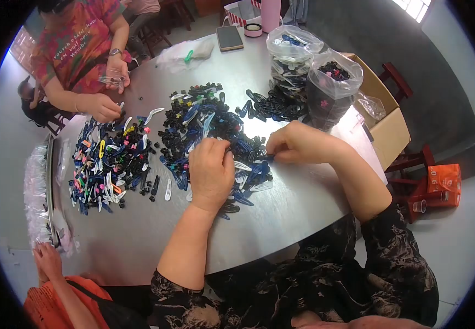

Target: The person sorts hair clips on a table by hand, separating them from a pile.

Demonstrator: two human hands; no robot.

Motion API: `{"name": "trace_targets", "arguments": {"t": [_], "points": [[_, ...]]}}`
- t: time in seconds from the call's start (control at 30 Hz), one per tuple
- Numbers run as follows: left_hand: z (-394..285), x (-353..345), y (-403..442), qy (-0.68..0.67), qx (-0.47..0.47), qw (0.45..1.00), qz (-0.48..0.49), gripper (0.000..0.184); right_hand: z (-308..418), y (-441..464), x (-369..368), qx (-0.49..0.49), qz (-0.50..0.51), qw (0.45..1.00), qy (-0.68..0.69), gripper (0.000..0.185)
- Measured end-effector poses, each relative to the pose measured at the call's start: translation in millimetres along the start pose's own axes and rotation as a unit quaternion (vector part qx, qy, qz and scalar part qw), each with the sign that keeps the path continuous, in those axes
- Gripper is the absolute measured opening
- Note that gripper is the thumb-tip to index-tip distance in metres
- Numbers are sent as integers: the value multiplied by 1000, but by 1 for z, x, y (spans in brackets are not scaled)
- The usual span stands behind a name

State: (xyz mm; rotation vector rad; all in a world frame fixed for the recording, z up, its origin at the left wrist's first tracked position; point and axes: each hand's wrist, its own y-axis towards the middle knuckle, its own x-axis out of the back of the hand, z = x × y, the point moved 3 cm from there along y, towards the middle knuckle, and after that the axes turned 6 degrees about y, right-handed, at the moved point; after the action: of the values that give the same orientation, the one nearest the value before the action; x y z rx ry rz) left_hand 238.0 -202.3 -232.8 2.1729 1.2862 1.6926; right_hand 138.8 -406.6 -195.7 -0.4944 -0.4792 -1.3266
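We should part gently the mixed pile of snap hair clips [192,117] on the desk [281,219], with our left hand [211,170] curled over it and our right hand [293,143] bent at its edge, though whether they pinch any clip we cannot tell.

A fairly bright, pale light is being spread over the surface [281,203], while the window [414,6] at the upper right is being burnt out to white. Strong glare is being thrown back near the cardboard box [385,123], and softer sheen is being reflected across the bare metal. A soft shadow is being cast below the right forearm [352,170]. Fine detail in the heaped clips [199,118] is being softened slightly. Towards the edges, shapes are being bent by the wide lens, and the corners are being cut off by a black, blue-fringed circle.
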Motion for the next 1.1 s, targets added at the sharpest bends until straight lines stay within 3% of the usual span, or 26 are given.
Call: {"name": "trace_targets", "arguments": {"t": [0.13, 0.23, 0.3, 0.33, 0.43, 0.47, 0.53, 0.57, 0.63, 0.7, 0.77, 0.8, 0.9, 0.97, 1.1], "points": [[-1, 0, -1, 2, -9, 1000, -5, 17, 8, -4, 10, -25, -5, 1000, 4, 16], [-1, 0, 0, 0, -7, 1000, -5, 16, 14, -10, 26, 27, -67, 997, 29, 16], [0, 0, -1, 6, -2, 1000, -2, 16, 19, -13, 49, 98, -207, 972, -52, 16], [0, -1, -2, 0, 2, 1000, -2, 16, 25, -15, 63, 40, -234, 970, -47, 17], [-1, 0, -2, -4, 1, 1000, -9, 16, 48, -12, 103, -17, -352, 917, -187, 17], [0, -1, -2, -5, 0, 1000, -12, 16, 46, -4, 116, -16, -353, 916, -189, 17], [0, -2, -2, -4, -4, 1000, -10, 16, 49, 12, 141, 4, -419, 845, -333, 18], [0, -2, -3, -4, -5, 1000, -11, 16, 47, 20, 148, 4, -420, 844, -334, 18], [0, -2, -3, -1, -4, 1000, -10, 16, 44, 37, 157, -103, -388, 839, -369, 19], [1, -2, -2, -5, -6, 1000, -9, 16, 47, 39, 155, -96, -383, 845, -360, 19], [4, -1, -6, -5, 5, 1000, -3, 16, 61, 29, 130, -10, -377, 887, -266, 18], [1, 0, -4, -5, 0, 1000, -8, 17, 61, 26, 115, -11, -372, 890, -263, 18], [4, -3, -4, -9, 1, 1000, -7, 18, 52, 19, 64, -16, -273, 943, -188, 18], [2, -3, -3, -6, -6, 1000, -18, 18, 34, 19, 33, 56, -184, 960, -206, 16], [2, -3, -2, 1, -1, 1000, -10, 18, 6, 14, -3, 22, -120, 972, -200, 15]]}}
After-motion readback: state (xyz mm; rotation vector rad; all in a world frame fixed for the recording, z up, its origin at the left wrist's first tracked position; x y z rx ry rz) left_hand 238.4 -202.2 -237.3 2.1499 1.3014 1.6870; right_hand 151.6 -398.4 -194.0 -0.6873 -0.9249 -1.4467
